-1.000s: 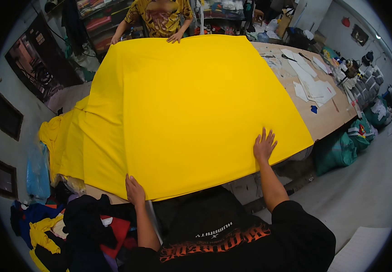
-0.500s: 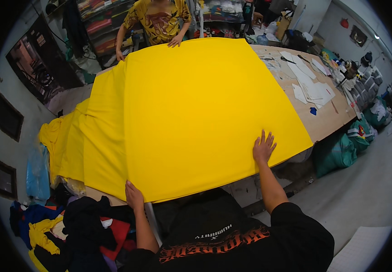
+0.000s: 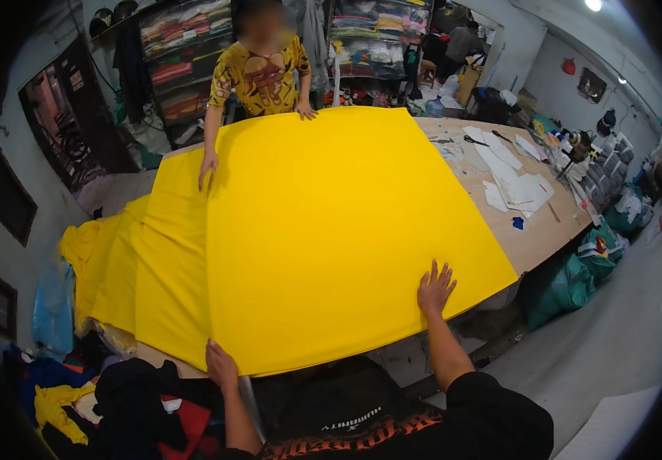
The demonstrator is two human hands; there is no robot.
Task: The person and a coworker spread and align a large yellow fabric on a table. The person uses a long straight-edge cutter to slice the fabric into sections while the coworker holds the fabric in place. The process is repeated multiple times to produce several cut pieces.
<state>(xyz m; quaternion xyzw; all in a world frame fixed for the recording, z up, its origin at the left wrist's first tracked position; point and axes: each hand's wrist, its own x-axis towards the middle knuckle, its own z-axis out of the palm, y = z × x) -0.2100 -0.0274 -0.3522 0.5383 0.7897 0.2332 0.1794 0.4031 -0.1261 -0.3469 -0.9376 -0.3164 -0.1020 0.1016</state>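
Head view: white and orange lettering [image 3: 377, 432] marks black shirt [image 3: 503, 418] near yellow fabric [image 3: 323, 230].

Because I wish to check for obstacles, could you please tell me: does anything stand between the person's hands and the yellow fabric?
Nothing visible does. The right hand lies directly on the yellow fabric, and the left hand touches it at the near edge.

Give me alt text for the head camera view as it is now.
Bright yellow fabric is spread across a wooden worktable, the wearer's right hand splayed flat on it and left hand at its near edge. Opposite, a co-worker reaches onto its far side. White paper pieces and scissors lie to the right.
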